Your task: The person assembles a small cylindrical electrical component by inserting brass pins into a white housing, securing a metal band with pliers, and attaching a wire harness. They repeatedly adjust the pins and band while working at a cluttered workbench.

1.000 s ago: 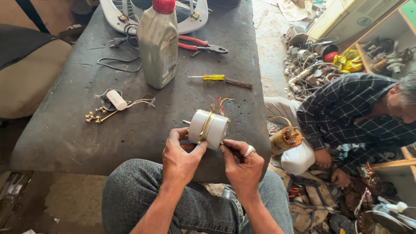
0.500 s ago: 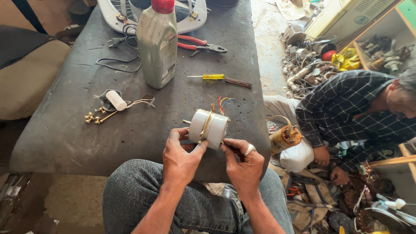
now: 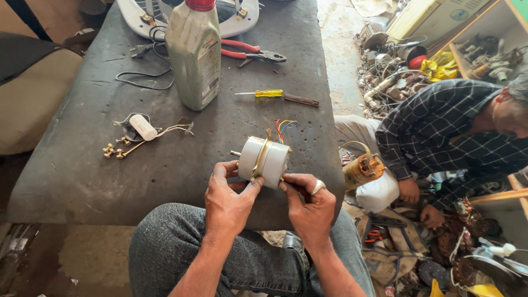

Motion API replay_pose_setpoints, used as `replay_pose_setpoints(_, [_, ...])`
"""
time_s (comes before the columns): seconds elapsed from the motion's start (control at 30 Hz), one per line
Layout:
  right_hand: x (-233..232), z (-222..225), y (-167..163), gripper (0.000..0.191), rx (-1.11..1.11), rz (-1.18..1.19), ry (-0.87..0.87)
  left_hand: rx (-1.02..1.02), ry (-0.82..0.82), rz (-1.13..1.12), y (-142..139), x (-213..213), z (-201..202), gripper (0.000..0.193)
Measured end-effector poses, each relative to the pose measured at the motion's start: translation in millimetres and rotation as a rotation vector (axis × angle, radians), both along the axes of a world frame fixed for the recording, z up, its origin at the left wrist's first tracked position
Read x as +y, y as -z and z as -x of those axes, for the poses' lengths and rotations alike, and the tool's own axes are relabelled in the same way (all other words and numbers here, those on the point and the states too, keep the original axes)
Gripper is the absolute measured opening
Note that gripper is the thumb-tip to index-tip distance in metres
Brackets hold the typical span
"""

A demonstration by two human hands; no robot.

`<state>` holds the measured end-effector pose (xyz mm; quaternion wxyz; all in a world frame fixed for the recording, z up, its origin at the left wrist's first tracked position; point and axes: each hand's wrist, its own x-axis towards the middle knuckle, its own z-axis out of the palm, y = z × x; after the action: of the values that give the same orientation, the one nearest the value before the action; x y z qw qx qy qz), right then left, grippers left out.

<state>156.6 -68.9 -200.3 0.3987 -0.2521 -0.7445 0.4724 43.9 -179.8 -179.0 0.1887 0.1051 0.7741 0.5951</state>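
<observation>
I grip the small white motor (image 3: 264, 160) between both hands at the table's (image 3: 82, 181) near edge: left hand (image 3: 230, 202) fingers closed on its left face, right hand (image 3: 309, 208) pinching its right; shaft axis runs sideways.

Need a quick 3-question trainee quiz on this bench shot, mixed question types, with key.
1. True or false: both the left hand and the right hand touch the white cylindrical motor housing with a brass band.
2. Which lies nearer the tall grey-green plastic bottle with a red cap: A) the yellow-handled screwdriver, or B) the small white cylindrical capacitor with wires?
3. Fill in: the red-handled pliers lie on the dark grey ____.

Key: 1 true; 2 A; 3 table.
</observation>
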Motion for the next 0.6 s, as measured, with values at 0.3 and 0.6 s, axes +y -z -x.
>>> replay_pose_setpoints(0.3, [1.3, -1.0, 2.8, 0.015, 0.056, -0.05, -0.036, -0.001, -0.011, -0.022, 0.6, 1.3, 0.2, 0.056])
replay_pose_setpoints(0.6, [-2.6, 0.7, 8.1, 0.014, -0.013, 0.217, 0.074, -0.042, 0.002, 0.011, -1.5, 1.4, 2.2, 0.057])
